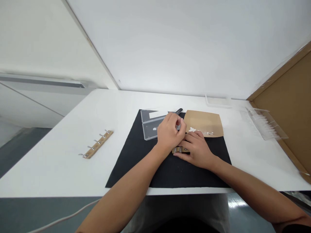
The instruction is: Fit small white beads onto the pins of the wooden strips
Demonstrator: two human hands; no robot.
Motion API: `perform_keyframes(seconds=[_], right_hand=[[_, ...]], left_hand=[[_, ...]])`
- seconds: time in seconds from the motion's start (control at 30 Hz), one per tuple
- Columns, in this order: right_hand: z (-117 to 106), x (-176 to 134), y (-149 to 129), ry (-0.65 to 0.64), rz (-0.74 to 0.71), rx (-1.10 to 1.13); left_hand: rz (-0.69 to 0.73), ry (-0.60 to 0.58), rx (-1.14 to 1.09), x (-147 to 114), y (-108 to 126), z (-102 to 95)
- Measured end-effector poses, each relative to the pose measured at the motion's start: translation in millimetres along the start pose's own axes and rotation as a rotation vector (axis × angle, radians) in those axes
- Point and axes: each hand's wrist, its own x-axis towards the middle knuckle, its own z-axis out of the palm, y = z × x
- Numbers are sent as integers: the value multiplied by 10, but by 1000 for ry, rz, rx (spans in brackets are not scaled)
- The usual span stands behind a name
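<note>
One wooden hook strip (179, 149) lay clamped in the right hand's (198, 149) fingers on a black mat (189, 176); the left hand (170, 131) had fingers pinched together, contents unclear.

On the white table (60, 174): black mat (165, 177) mid-front, metal-pegged wooden strip (98, 145) to its left, clear plastic packaging (264, 126) at right.

Appears as a light-brown wooden hook rail (178, 148), fitted with silvery metal hooks (175, 150). Lies on the black mat (167, 173), running roughly between nine and three o'clock. Shows only the nine o'clock end; disappears toward three o'clock beneath the right hand (198, 150), held between thumb and fingers. Sits between seven and eight o'clock from the brown tray (205, 118).
</note>
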Motion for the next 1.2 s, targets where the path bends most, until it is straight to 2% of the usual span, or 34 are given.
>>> perform_keyframes(seconds=[0.17, 0.3, 0.8, 1.2], right_hand=[[-57, 10, 9, -8, -3, 8], [-136, -7, 57, -66, -43, -1], [-519, -168, 261, -185, -53, -17], [-527, -218, 334, -261, 5, -8]], left_hand=[[1, 3, 4, 2, -8, -1], [-1, 7, 6, 5, -16, 2], [-10, -10, 7, 9, -25, 0], [-27, -32, 9, 14, -63, 14]])
